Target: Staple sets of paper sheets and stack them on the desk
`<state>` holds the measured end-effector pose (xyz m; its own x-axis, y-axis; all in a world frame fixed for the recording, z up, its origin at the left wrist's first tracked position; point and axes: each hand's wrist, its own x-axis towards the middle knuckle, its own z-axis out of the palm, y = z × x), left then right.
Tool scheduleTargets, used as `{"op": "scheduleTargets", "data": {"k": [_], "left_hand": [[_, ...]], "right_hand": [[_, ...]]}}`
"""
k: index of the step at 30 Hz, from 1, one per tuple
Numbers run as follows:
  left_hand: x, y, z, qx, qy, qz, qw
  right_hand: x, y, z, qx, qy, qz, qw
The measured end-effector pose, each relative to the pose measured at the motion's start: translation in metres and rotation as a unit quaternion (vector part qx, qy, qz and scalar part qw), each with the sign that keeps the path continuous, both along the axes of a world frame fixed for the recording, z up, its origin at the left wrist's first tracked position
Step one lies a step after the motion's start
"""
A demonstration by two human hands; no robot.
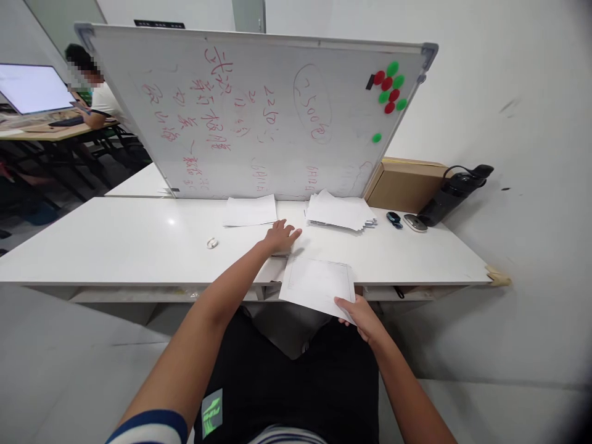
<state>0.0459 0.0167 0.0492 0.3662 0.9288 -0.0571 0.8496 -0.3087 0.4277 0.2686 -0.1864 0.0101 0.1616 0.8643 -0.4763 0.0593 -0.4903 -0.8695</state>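
Observation:
My right hand (361, 316) grips the lower right corner of a white sheet of paper (319, 280), thumb on top and fingers beneath. The sheet has faint lines on it and is held tilted over the desk's front edge. My left hand (280, 237) reaches over the desk with its fingers spread, beyond the sheet's upper left corner. Just past its fingertips lies a small pile of white paper (250, 211). A thicker, uneven stack of paper (340, 209) sits to the right of that pile. What lies under my left palm is partly hidden.
A whiteboard (240, 117) with red writing and magnets stands along the back of the white desk (115, 246). At right are a cardboard box (402, 185), a dark bottle (451, 197), a mouse (415, 222) and a small dark object (394, 219). A white ring-like item (212, 243) lies left. Another person (99, 98) sits far left.

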Motion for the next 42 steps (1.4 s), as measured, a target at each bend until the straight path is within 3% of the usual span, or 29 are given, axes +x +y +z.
{"op": "scheduleTargets", "data": {"k": [8, 21, 31, 42], "left_hand": [[0.000, 0.010, -0.019, -0.014, 0.012, 0.011, 1.000], [0.003, 0.010, -0.024, 0.002, 0.026, -0.012, 1.000], [0.002, 0.007, -0.018, -0.008, 0.010, -0.032, 0.999], [0.005, 0.001, -0.020, 0.007, 0.051, -0.045, 0.998]], "right_hand": [[0.000, 0.008, 0.003, 0.014, -0.009, 0.015, 1.000], [0.007, 0.017, 0.006, 0.000, -0.041, 0.036, 0.998], [0.012, 0.016, 0.000, -0.005, -0.043, 0.022, 0.999], [0.011, 0.017, 0.007, 0.004, -0.044, 0.038, 0.998]]}}
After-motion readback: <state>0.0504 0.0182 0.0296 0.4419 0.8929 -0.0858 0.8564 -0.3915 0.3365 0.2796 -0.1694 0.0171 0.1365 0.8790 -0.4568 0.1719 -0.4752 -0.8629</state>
